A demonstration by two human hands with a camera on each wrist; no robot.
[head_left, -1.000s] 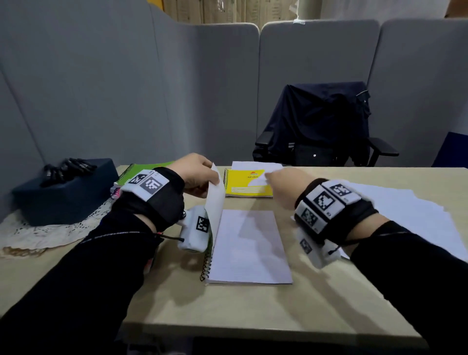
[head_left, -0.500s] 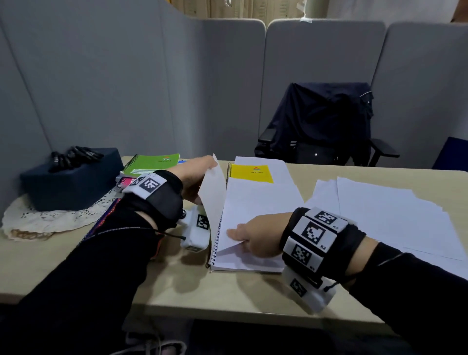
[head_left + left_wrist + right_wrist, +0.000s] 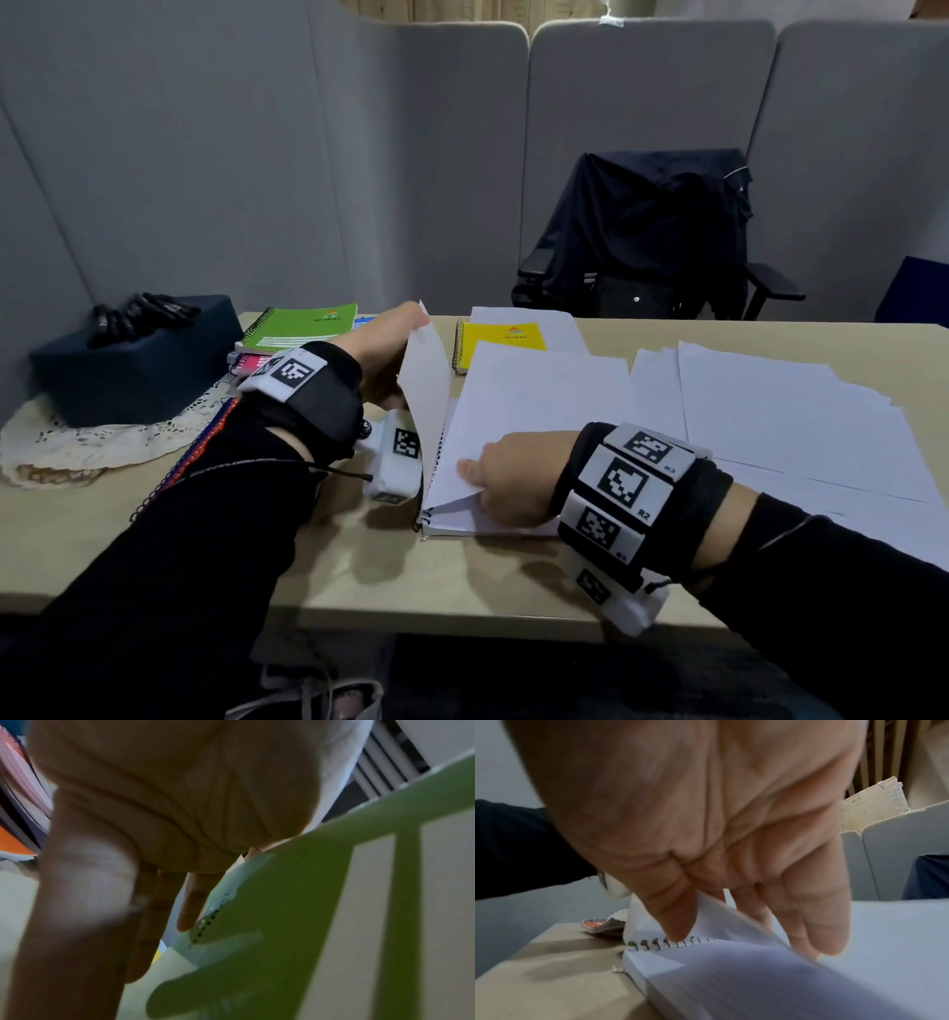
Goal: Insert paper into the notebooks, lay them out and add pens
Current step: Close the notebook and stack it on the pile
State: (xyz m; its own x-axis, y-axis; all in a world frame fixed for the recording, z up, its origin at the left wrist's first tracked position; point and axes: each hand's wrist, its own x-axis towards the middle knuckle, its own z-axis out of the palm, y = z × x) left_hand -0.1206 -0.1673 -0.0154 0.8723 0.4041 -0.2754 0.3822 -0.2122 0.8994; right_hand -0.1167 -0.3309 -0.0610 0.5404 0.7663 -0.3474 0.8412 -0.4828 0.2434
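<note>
- Table (image 3: 390,580) across lower half of head view, tan top, grey partition panels (image 3: 205,169) behind.
- Office chair (image 3: 647,241) w/ dark jacket draped over it, upper right of centre, beyond table's far edge.
- Loose white sheets (image 3: 801,416) spread at right of frame, overlapping, flat on table.
- Dark blue box (image 3: 128,365) at left on lace doily (image 3: 61,447); black pens (image 3: 138,313) piled on top of box.
- Open spiral notebook (image 3: 462,524) at centre, near front edge; cover/pages (image 3: 426,380) lifted upright at its left side.
- White sheet (image 3: 534,406) lying over notebook's open page, far end reaching yellow notebook (image 3: 500,336) just behind.
- Green notebook (image 3: 303,329) left of centre atop a stack of other spiral notebooks; stack also at far left of right wrist view.
- Left hand (image 3: 382,354) up at raised pages' top edge, holding them up; in left wrist view fingers (image 3: 190,902) straight along the back; thumb not visible, so grip cannot be confirmed.
- Right hand (image 3: 506,475) at near-left corner of the sheet, by spiral binding (image 3: 654,943); in right wrist view fingers (image 3: 816,923) curled round sheet's lifted edge, thumb on the other face, pinching it.
</note>
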